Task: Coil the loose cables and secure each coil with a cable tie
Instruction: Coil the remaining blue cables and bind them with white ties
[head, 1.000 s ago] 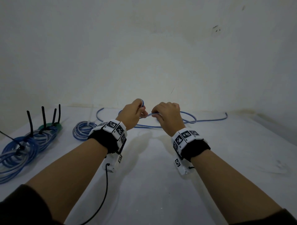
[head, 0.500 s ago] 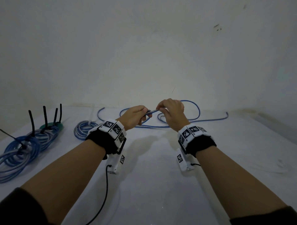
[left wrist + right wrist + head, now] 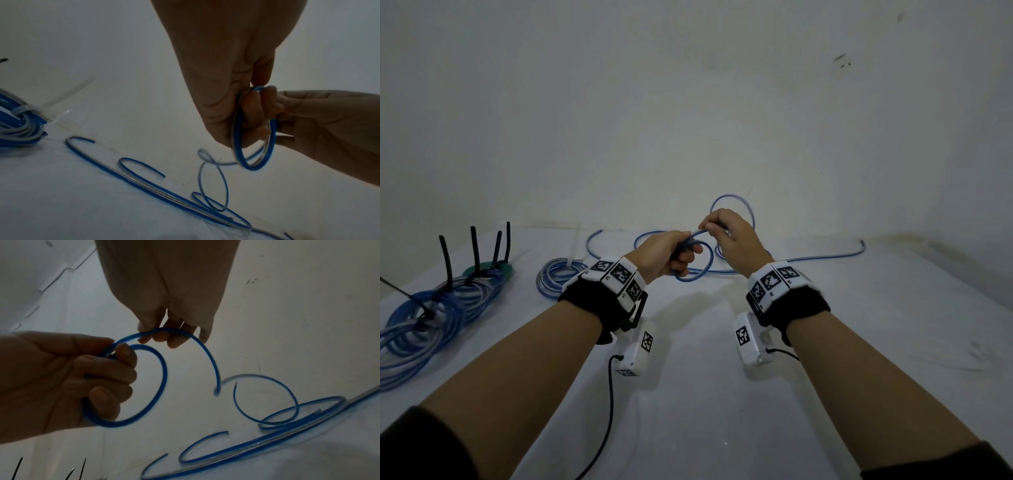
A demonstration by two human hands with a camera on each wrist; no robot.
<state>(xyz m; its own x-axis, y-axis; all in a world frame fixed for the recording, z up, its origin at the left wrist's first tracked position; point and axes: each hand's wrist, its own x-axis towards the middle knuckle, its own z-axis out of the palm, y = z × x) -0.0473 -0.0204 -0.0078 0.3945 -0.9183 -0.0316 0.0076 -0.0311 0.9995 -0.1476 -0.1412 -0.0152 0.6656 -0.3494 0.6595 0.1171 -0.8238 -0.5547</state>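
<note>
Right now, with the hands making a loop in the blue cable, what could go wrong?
The left hand holds only one small loop, so it might spring open if the fingers loosen. The right hand pinches the blue cable, and the rest lies in crossing curls on the table; pulling could tangle or knot them. No loose tie shows near the hands, so the coil may need holding while one is fetched.

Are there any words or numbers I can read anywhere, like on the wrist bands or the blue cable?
No words or numbers can be read in any view.
Wrist bands: only black-and-white square code patterns, no letters.
White boxes under the wrists: the same kind of pattern, no letters.
Blue cable, tied coils, wall: no print that shows.
</note>
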